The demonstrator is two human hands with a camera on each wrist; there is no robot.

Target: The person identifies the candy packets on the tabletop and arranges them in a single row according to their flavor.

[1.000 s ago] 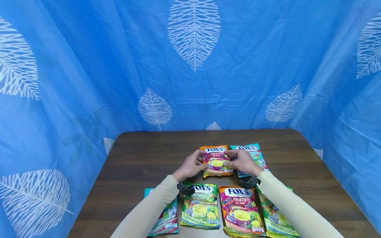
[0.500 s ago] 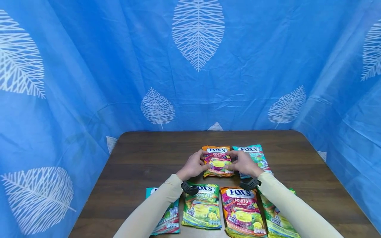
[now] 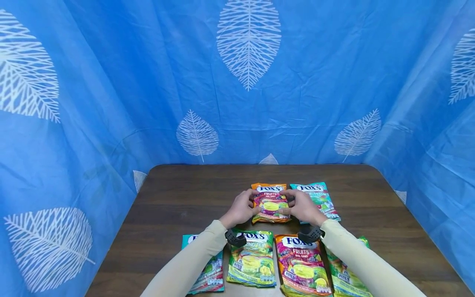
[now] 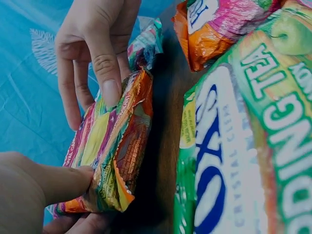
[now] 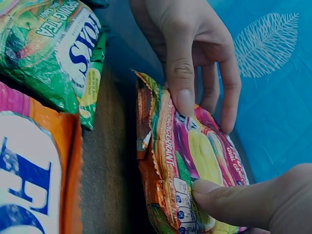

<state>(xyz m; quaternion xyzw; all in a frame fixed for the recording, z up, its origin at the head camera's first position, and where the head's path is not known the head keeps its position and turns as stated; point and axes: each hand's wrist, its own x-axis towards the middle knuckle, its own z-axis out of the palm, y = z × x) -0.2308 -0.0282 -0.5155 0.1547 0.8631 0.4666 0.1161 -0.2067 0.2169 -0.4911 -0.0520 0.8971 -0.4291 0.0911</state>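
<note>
An orange and magenta Fox's Fruits candy bag (image 3: 269, 203) lies face up in the back row on the table. My left hand (image 3: 240, 207) holds its left side, thumb on the front and fingers at the edge. On the opposite side my right hand (image 3: 303, 206) grips the same bag, its thumb also pressing the front. Both thumbs show on the crinkled bag (image 4: 105, 146) in the left wrist view. Partly behind my right hand is a teal Fox's candy bag (image 3: 320, 198).
In the front row lie a teal bag (image 3: 209, 274), a green Spring Tea bag (image 3: 251, 262), another Fruits bag (image 3: 302, 264) and a green bag (image 3: 345, 274) partly under my right forearm. A blue leaf-patterned curtain (image 3: 237, 123) hangs round the wooden table (image 3: 178, 194).
The whole scene shifts slightly right as the head view moves. Both hands stay on the orange Fruits bag, which keeps nearly the same place among the others.
</note>
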